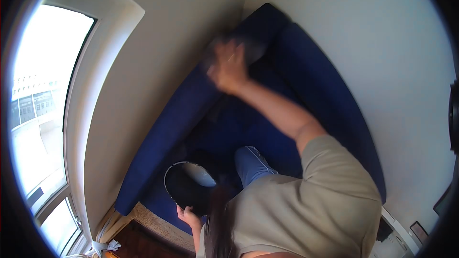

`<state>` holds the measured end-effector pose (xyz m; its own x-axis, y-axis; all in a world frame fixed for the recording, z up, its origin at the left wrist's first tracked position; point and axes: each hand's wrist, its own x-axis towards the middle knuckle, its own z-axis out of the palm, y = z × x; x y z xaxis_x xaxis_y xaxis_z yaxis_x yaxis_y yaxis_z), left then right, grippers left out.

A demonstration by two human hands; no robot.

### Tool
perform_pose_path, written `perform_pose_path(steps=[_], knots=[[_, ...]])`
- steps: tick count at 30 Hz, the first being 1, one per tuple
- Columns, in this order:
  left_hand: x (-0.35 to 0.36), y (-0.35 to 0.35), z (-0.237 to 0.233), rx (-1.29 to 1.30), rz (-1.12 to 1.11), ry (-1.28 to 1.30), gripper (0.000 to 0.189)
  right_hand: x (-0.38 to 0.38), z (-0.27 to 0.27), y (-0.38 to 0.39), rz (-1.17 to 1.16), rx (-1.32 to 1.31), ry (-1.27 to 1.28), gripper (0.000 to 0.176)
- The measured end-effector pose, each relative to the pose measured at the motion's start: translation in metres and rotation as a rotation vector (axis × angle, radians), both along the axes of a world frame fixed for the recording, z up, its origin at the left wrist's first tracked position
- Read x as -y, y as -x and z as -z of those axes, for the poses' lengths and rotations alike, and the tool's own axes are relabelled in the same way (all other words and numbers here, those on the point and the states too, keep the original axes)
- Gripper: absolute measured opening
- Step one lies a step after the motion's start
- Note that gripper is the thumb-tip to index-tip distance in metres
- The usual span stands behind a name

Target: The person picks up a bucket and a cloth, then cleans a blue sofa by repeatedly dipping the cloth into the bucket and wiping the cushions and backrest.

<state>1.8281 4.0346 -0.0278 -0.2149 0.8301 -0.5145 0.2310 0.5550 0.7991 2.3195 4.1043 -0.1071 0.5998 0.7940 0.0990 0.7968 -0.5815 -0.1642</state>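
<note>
On the upper part of the dark blue sofa (pixel 162 134), my right hand (pixel 229 67) lies palm down with its fingers bent. Under and around those fingers is a greyish, motion-blurred patch (pixel 256 50) that looks like a cloth; its edges cannot be made out. Low on the left, my left hand (pixel 190 216) grips the rim of a round black bowl (pixel 184 186). The bowl has a thin light rim, and a pale shiny area shows inside it. Part of the bowl is hidden behind long dark hair.
My knee in blue jeans (pixel 253 165) rests on the sofa seat. A bright window (pixel 43 95) stands at the left. Pale walls (pixel 382 67) meet behind the sofa. A tied curtain (pixel 103 246) and a brown wooden surface (pixel 138 241) are at the lower left.
</note>
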Motion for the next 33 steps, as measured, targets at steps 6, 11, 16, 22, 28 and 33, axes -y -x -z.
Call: perform_pose_path(steps=[6, 11, 16, 22, 28, 33], knots=[[0.005, 0.047, 0.03, -0.288, 0.166, 0.071, 0.049, -0.002, 0.054, -0.056, -0.352, -0.117, -0.191, 0.073], [0.005, -0.017, -0.003, -0.28, 0.076, -0.025, 0.043, 0.032, 0.035, -0.232, 0.092, -0.038, -0.079, 0.06], [0.024, 0.022, 0.016, -0.254, 0.003, 0.112, 0.037, -0.014, 0.035, -0.095, 0.085, 0.272, 0.068, 0.061], [0.047, 0.146, 0.11, -0.431, 0.274, 0.213, 0.037, -0.091, 0.006, 0.238, -0.672, -0.312, -0.078, 0.07], [0.013, 0.016, 0.009, -0.117, -0.053, 0.021, 0.034, -0.067, -0.002, 0.158, -0.668, -0.17, -0.272, 0.053], [0.024, 0.042, 0.027, -0.03, -0.061, 0.07, 0.036, -0.011, 0.024, -0.053, -0.262, 0.336, -0.065, 0.054]])
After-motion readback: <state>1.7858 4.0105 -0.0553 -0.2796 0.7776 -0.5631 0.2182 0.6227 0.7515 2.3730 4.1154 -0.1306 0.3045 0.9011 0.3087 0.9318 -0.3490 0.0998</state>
